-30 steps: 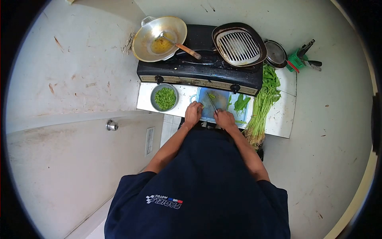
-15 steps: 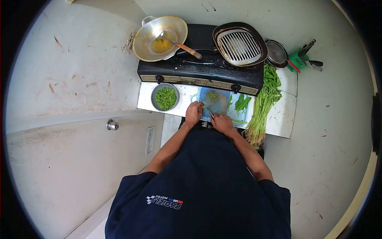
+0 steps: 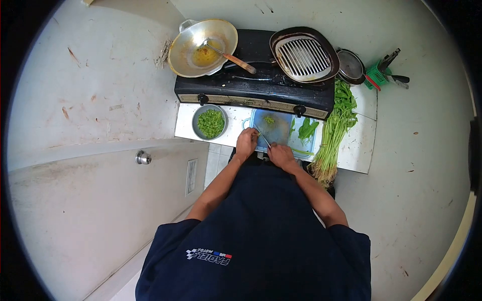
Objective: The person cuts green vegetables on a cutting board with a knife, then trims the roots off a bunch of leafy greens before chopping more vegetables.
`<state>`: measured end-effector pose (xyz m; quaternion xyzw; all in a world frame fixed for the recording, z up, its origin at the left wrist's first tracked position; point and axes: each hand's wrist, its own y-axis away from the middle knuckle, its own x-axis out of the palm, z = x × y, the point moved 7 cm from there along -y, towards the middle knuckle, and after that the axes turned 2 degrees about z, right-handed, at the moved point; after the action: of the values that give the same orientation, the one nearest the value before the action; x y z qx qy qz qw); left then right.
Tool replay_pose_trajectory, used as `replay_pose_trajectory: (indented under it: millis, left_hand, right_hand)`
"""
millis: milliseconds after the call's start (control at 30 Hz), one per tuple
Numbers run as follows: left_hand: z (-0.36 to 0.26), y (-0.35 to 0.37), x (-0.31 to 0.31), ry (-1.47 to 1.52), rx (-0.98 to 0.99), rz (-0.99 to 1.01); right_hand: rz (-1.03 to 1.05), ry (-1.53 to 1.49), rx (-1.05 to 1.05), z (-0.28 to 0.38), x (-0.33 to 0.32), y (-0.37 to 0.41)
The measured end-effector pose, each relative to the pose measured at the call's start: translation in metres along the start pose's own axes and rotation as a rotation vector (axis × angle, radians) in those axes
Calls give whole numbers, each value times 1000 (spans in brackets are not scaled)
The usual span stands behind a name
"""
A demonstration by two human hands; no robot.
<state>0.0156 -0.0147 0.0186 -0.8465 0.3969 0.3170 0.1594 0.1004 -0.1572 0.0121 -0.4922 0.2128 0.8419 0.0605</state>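
1 ea. wok (image 3: 183,56), bowl (image 3: 195,123) & knife (image 3: 262,137), 2 stove knobs (image 3: 203,99).

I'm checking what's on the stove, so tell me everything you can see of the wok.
The wok is wide, round and silvery, apparently metal, with a yellowish rim and a loop grip at its far left. It sits open side up on the stove's left part; whether it tilts is unclear. Yellow-brown, oily-looking residue lies in the bottom. A metal-ended utensil rests in it, its wooden grip slanting out over the right rim. Neither hand touches the wok.
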Motion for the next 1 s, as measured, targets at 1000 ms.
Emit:
replay_pose_trajectory:
  millis: [1000]
  left_hand:
    - [-6,-9,-6,81,120,109]
  right_hand:
    - [8,-84,110,-8,-4,-5]
